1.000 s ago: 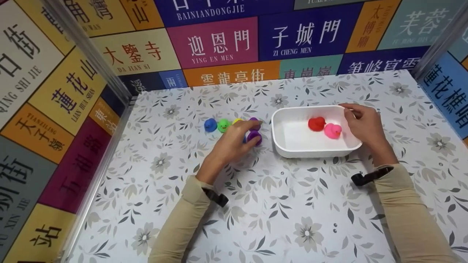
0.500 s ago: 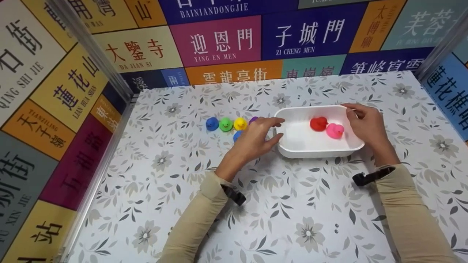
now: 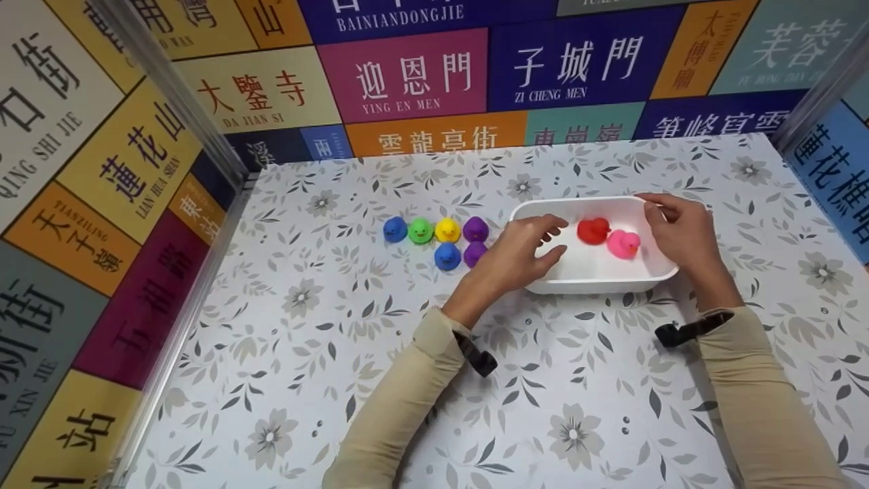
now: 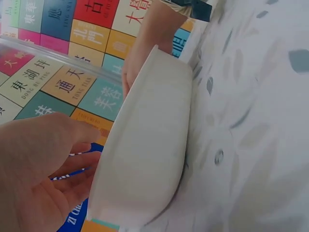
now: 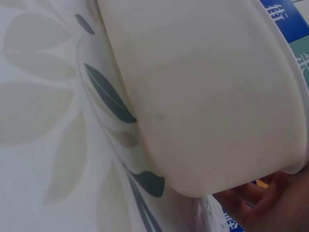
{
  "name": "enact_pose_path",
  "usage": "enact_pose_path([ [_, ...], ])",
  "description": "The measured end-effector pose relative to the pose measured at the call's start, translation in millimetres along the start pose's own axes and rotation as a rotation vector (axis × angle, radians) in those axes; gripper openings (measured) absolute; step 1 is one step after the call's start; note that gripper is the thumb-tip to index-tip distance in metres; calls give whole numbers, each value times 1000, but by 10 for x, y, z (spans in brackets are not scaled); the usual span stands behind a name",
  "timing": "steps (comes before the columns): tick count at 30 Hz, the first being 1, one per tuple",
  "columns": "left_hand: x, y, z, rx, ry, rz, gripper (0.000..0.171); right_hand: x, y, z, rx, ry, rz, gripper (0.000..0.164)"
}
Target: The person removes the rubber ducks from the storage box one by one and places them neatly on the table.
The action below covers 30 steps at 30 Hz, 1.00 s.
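My left hand [image 3: 519,255] hovers over the left end of a white plastic tub [image 3: 590,274], thumb and fingers apart with nothing between them. Inside the tub lie a red rubber duck [image 3: 593,231] and a pink rubber duck [image 3: 623,244]. At the tub's right end, my right hand [image 3: 686,234] grips the rim. In the left wrist view the tub's outer wall [image 4: 145,140] shows beside my parted fingers. Left of the tub, blue [image 3: 395,229], green [image 3: 421,231], yellow [image 3: 447,230] and purple [image 3: 475,229] ducks form a row. A second blue duck [image 3: 447,256] and a partly hidden purple duck [image 3: 473,254] sit in front.
A flower-patterned cloth [image 3: 271,367] covers the table. Panels with coloured lettered blocks [image 3: 407,75] stand along the back and both sides. A black strap with a small camera mount sits on each wrist.
My left hand has moved right, from the purple duck in the front row to over the tub, leaving that duck on the table. My right hand has stayed at the rim.
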State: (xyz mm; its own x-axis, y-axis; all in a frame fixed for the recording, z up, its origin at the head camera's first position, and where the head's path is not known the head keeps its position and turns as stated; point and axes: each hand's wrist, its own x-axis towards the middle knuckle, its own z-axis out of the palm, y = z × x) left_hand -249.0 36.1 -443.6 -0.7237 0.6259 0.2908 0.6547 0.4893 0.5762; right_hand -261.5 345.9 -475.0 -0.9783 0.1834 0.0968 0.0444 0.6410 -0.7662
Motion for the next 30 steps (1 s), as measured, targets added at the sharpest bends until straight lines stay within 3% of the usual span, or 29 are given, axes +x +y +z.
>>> enact_pose_path([
  [13, 404, 86, 341, -63, -31, -25, 28, 4, 8, 21, 10, 23, -8, 40],
  [17, 507, 141, 419, -20, -24, -51, 28, 5, 13, 24, 12, 44, -36, 38],
  [22, 594, 250, 491, 61, -9, -136, 29, 4, 10, 21, 17, 40, -45, 39],
  [26, 639, 323, 558, 97, -38, -225, 37, -1, 20, 18, 13, 40, -44, 39],
  [30, 657, 351, 612, 173, -84, -251, 41, -4, 28, 9, 13, 42, -59, 38],
])
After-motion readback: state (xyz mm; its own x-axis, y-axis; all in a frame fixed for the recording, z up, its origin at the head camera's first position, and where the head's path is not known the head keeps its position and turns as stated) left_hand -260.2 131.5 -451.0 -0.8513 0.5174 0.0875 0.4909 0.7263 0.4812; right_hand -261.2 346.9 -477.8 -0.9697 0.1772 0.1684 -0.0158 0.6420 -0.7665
